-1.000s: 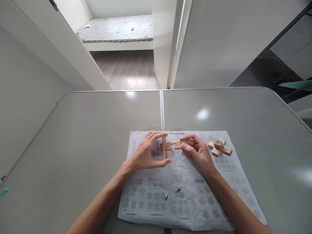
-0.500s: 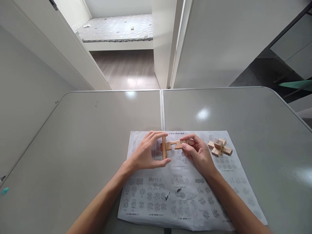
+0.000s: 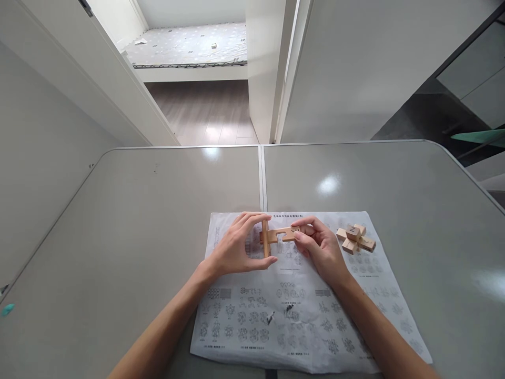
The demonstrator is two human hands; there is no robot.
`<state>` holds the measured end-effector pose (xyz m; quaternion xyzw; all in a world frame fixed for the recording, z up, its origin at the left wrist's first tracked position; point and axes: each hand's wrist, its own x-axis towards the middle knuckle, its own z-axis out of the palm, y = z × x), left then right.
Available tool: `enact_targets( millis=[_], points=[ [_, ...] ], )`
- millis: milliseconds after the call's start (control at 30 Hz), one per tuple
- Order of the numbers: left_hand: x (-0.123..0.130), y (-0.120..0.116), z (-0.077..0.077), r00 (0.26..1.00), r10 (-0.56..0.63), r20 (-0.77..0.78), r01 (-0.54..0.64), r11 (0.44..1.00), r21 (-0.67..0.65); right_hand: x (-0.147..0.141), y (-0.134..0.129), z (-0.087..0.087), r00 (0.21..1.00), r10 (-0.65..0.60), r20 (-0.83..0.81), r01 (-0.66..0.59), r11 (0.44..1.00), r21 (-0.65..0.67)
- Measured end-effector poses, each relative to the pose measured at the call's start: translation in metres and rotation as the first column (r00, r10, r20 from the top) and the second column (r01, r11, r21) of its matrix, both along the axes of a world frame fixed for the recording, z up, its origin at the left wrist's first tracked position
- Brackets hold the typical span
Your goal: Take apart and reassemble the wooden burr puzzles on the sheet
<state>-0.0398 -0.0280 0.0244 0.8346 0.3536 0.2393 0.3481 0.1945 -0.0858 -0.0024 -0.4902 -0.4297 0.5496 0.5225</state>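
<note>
Between thumb and fingers, my left hand [image 3: 239,245] holds an upright wooden stick [image 3: 265,239] by its two ends. A notched wooden piece [image 3: 281,235] lies crosswise against that stick, its left end passing by it. The right end of the notched piece is pinched by the thumb and index finger of my right hand [image 3: 321,247]. Both hands are above a printed paper sheet [image 3: 292,337] covered in small diagrams. To the right of my right hand, an assembled cluster of wooden blocks [image 3: 356,238] rests on the sheet.
The grey table [image 3: 138,221] has a seam [image 3: 262,179] running away from the sheet. Beyond its far edge are an open doorway, a white door [image 3: 266,68] and a patterned mattress [image 3: 189,45]. A small teal object [image 3: 8,309] is at the far left.
</note>
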Motion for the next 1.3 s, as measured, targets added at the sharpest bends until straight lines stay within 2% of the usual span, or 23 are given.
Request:
enact_targets(
  millis=[1300],
  points=[
    [-0.0007, 0.0004, -0.0008, 1.0, -0.019, -0.004, 0.019, 0.999, 0.028, 0.0, -0.0003, 0.0029, 1.0, 0.003, -0.005, -0.003, 1.0, 0.003]
  ],
)
